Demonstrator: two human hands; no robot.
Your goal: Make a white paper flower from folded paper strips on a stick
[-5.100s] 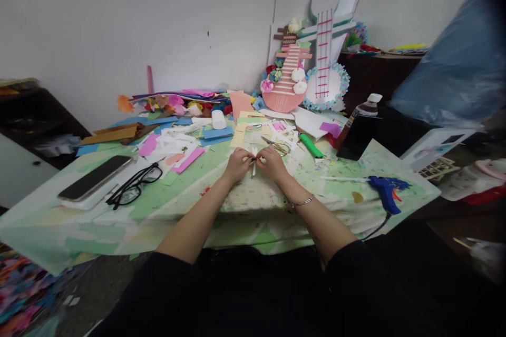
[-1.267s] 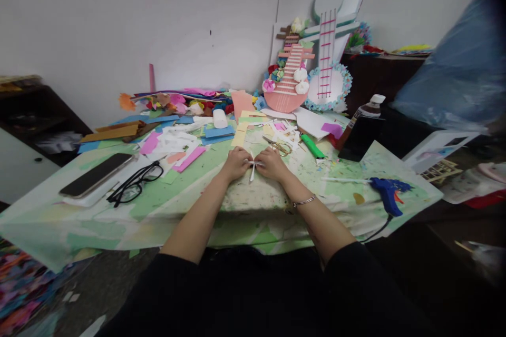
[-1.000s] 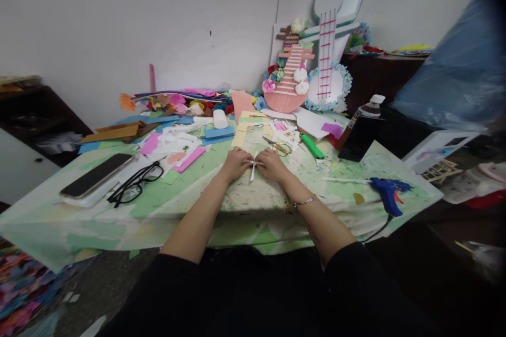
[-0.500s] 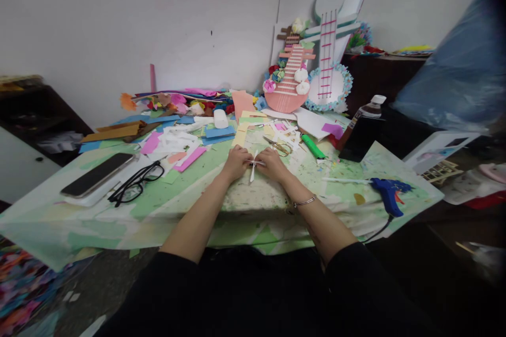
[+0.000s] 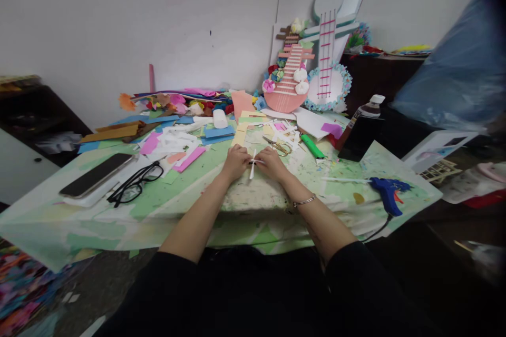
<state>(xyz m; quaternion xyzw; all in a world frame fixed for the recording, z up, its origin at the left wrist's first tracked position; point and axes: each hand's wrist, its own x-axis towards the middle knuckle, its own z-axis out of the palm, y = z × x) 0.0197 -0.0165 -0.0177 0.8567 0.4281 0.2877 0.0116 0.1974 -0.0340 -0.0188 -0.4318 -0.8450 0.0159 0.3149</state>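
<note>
My left hand (image 5: 236, 162) and my right hand (image 5: 270, 162) meet over the middle of the green paper-covered table (image 5: 166, 200). Both pinch a small white paper strip piece (image 5: 252, 166) that stands between the fingertips, crossed like a little bow. The fingers of both hands are curled closed on it. A silver bracelet (image 5: 303, 201) sits on my right wrist. Gold-handled scissors (image 5: 278, 145) lie just beyond my right hand.
Black glasses (image 5: 133, 185) and a phone (image 5: 95, 175) lie at the left. A blue glue gun (image 5: 385, 192) and a dark bottle (image 5: 360, 129) are at the right, a green marker (image 5: 312, 146) nearby. Coloured paper scraps (image 5: 177, 137) and a pink paper guitar (image 5: 288, 76) fill the back.
The hands have stayed in place, working the white strip with small finger motions; its crossed ends have shifted slightly. Nothing else on the table has moved.
</note>
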